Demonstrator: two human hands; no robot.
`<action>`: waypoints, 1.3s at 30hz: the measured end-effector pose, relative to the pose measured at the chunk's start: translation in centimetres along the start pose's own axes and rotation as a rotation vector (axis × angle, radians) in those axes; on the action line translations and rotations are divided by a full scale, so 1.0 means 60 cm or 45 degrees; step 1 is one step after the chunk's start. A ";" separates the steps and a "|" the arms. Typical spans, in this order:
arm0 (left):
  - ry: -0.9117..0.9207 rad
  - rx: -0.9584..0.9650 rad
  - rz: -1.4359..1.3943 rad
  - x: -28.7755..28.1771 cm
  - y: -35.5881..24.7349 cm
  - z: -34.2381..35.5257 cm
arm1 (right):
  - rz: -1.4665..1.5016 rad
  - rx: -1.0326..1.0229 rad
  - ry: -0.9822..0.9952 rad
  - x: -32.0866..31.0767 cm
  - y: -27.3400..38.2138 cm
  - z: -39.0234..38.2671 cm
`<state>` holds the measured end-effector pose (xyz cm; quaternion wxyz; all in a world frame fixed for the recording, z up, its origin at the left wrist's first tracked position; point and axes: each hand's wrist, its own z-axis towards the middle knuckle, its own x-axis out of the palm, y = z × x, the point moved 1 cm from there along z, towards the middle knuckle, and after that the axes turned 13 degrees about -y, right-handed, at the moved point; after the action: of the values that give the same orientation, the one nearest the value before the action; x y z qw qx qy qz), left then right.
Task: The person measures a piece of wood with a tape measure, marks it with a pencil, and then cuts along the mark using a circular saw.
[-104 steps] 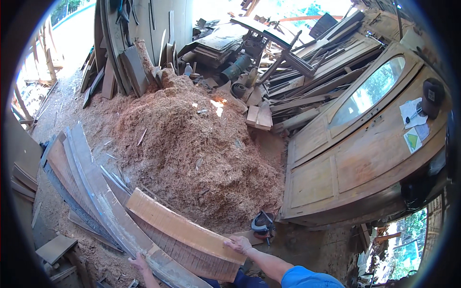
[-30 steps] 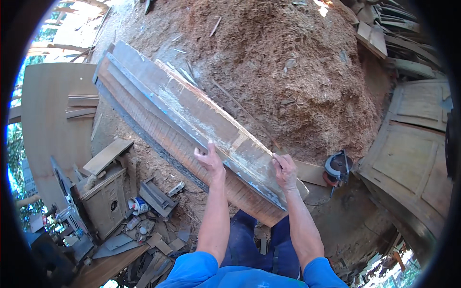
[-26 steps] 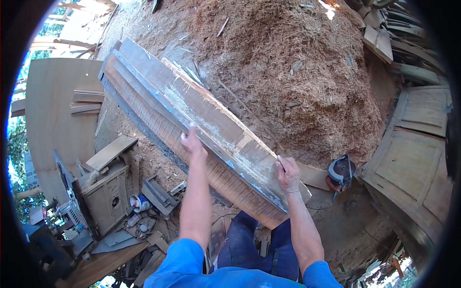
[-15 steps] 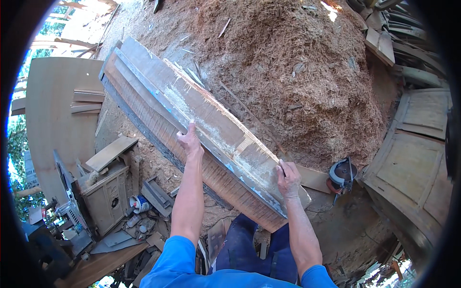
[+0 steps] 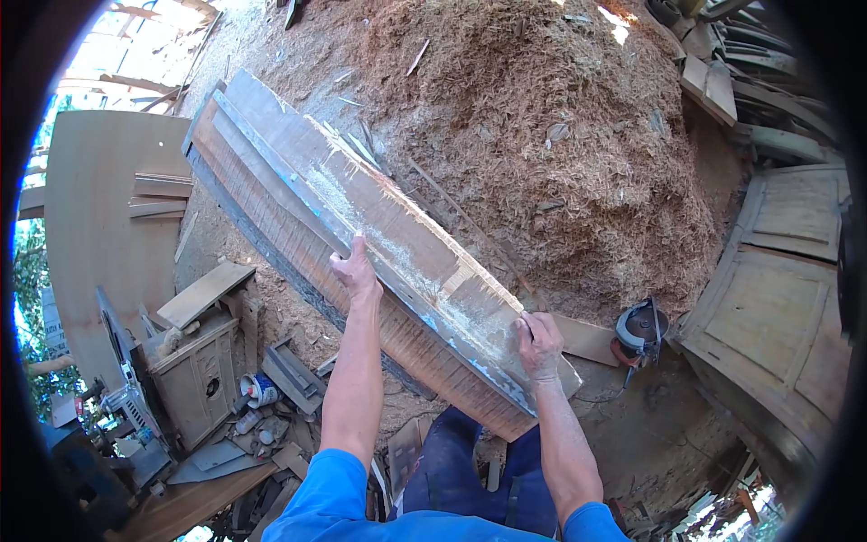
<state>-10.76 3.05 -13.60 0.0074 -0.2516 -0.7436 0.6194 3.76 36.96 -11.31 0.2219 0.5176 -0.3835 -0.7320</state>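
Note:
A long rough board (image 5: 411,239) with a splintered far edge and pale sawdust on its face lies slantwise in front of me, from upper left to lower right. Along its near side runs a narrow grey strip (image 5: 312,212) with blue paint flecks. My left hand (image 5: 358,275) is closed on this strip near the middle, thumb on top, its other fingers partly hidden. At the lower right end, my right hand (image 5: 540,346) grips the board, its fingers curled at the far edge. Beneath both lies a brown ridged bench top (image 5: 411,339).
A large heap of wood shavings (image 5: 569,154) rises beyond the board. A circular saw (image 5: 641,330) rests on the ground to the right, close to panelled wooden doors (image 5: 768,298). At left stand a plywood sheet (image 5: 99,226) and a carved wooden box (image 5: 203,388) amid scraps.
Both hands keep their places on the strip and the board. The whole view has shifted only slightly; nothing has been let go.

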 end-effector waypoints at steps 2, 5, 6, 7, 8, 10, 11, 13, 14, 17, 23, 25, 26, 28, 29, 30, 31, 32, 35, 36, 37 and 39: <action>-0.023 0.012 0.030 0.002 0.002 0.001 | -0.012 -0.013 0.009 -0.003 -0.002 0.003; -0.018 0.016 0.045 -0.001 0.004 0.010 | -0.007 -0.010 0.024 0.000 0.001 0.003; 0.013 0.007 0.027 -0.002 0.004 0.011 | -0.008 -0.012 0.024 0.001 0.000 0.003; 0.012 0.005 0.026 -0.003 0.006 0.012 | -0.001 -0.005 0.027 0.002 -0.001 0.003; 0.012 -0.005 0.053 -0.003 0.005 0.009 | 0.000 0.003 0.030 0.002 -0.002 0.002; 0.011 -0.023 0.079 -0.004 0.004 0.003 | -0.015 -0.006 0.039 0.000 -0.004 0.001; 0.018 -0.020 0.070 -0.002 -0.005 -0.006 | -0.012 -0.005 0.037 -0.002 -0.006 0.001; 0.031 -0.012 0.065 0.006 -0.015 -0.018 | 0.000 0.006 0.016 -0.005 -0.011 0.002; 0.028 -0.007 0.052 0.004 -0.013 -0.012 | 0.005 0.001 0.014 -0.002 -0.010 0.001; 0.021 -0.001 0.072 -0.002 -0.004 0.000 | 0.018 -0.002 0.008 0.001 -0.008 -0.001; -0.007 0.101 0.246 -0.009 -0.005 0.018 | 0.010 0.008 0.008 0.000 -0.005 0.002; -0.107 0.197 0.330 -0.007 -0.021 0.014 | 0.014 0.013 0.004 0.001 -0.004 0.003; -0.051 0.569 0.564 -0.001 -0.049 -0.005 | 0.003 0.022 0.004 -0.003 -0.009 0.001; 0.002 0.946 0.796 0.007 -0.092 -0.023 | 0.008 0.035 0.014 -0.002 -0.007 0.003; 0.194 1.207 1.096 0.018 -0.104 -0.026 | 0.018 0.047 0.022 -0.002 -0.006 0.003; 0.388 1.469 1.394 0.029 -0.116 -0.026 | 0.024 0.044 0.024 0.000 -0.004 0.003; 0.381 1.470 1.396 0.034 -0.126 -0.021 | 0.021 0.043 0.027 0.002 -0.001 0.004; 0.565 1.397 1.526 0.039 -0.126 -0.022 | 0.005 0.047 0.033 -0.002 0.001 0.003; 0.782 1.295 1.661 0.047 -0.137 -0.025 | -0.009 0.074 0.050 0.000 0.006 0.011; 0.805 1.283 1.673 0.049 -0.139 -0.029 | -0.027 0.075 0.054 -0.004 0.004 0.011; 0.824 1.272 1.666 0.050 -0.132 -0.030 | -0.045 0.069 0.067 -0.007 0.001 0.008; 0.799 1.313 1.677 0.048 -0.132 -0.026 | -0.067 0.069 0.077 -0.007 0.011 0.013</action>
<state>-15.65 4.75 -6.78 -0.0344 -0.7511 -0.0409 0.6580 3.16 37.10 -10.41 0.2000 0.5553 -0.3825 -0.7109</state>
